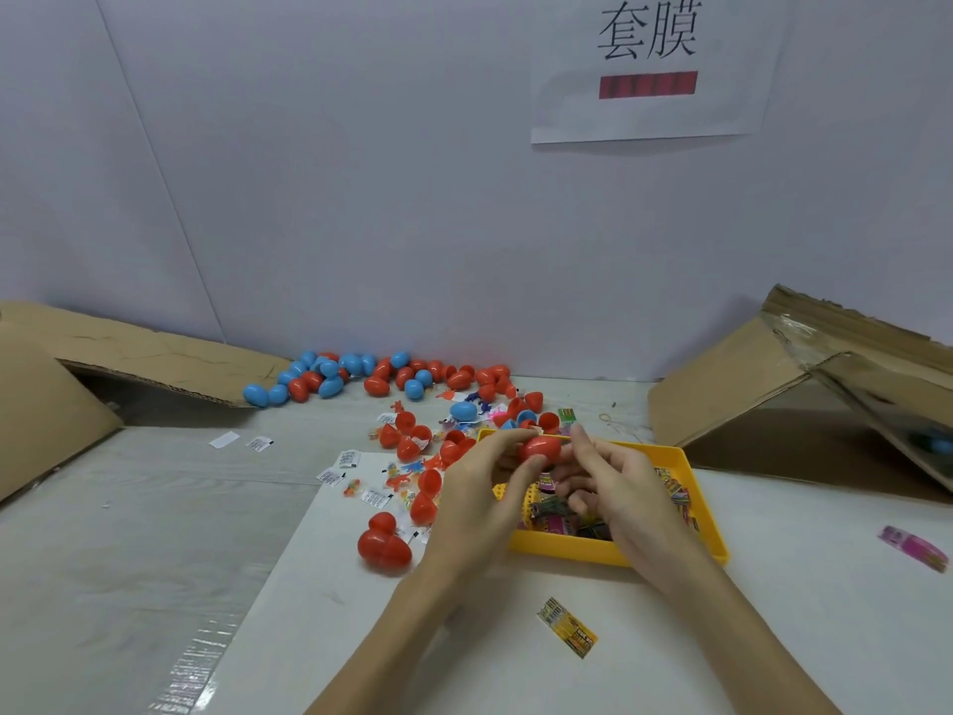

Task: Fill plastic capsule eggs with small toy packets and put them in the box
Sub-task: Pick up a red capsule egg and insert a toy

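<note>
A red capsule egg is held above the yellow tray. My left hand pinches it between thumb and fingers from the left. My right hand touches its right end with the fingertips, fingers fairly straight. The tray holds several small toy packets. Open red egg halves lie left of the tray. A pile of closed red and blue eggs sits at the back by the wall. One loose packet lies on the table near my forearms.
A cardboard box lies tipped at the right, another cardboard box at the left. A pink packet lies at the far right. Small white slips and tiny toys are scattered left of the tray.
</note>
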`<state>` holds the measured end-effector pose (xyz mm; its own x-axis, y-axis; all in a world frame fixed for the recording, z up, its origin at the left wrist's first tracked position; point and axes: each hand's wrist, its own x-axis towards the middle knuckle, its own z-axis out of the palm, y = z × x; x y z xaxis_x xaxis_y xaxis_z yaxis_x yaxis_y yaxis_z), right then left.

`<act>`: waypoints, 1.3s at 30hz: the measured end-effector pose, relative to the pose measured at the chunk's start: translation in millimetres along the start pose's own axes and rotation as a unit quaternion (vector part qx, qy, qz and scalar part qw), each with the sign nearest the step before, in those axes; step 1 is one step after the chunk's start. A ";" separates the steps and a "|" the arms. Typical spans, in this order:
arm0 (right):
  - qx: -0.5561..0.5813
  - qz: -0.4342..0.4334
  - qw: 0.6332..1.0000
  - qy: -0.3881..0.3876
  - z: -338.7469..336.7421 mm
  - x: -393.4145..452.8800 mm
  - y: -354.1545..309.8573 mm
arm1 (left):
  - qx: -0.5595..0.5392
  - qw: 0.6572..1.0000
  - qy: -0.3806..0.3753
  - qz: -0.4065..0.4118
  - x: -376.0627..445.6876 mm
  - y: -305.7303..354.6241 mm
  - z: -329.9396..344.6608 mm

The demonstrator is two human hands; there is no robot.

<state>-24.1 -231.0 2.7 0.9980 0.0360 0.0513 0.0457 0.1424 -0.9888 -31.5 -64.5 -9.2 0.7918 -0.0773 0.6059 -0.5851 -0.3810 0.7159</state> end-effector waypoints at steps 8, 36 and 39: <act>-0.035 -0.058 0.997 -0.035 -0.2 -2.6 -0.3 | 0.016 1.000 -0.015 -0.019 -1.6 1.8 -3.6; -0.471 -0.158 0.866 0.057 -9.5 -17.8 -15.5 | 0.063 0.993 0.044 -0.087 5.1 0.6 -13.1; -0.405 -0.145 0.899 0.080 -12.6 -16.9 -15.9 | 0.077 0.994 0.029 -0.075 4.3 2.6 -11.7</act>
<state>-41.1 -246.4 15.8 0.9296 -0.0391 0.3665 0.2563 -0.6462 -0.7189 -31.6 -55.0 -0.7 0.8537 0.0432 0.5190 -0.4241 -0.5209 0.7408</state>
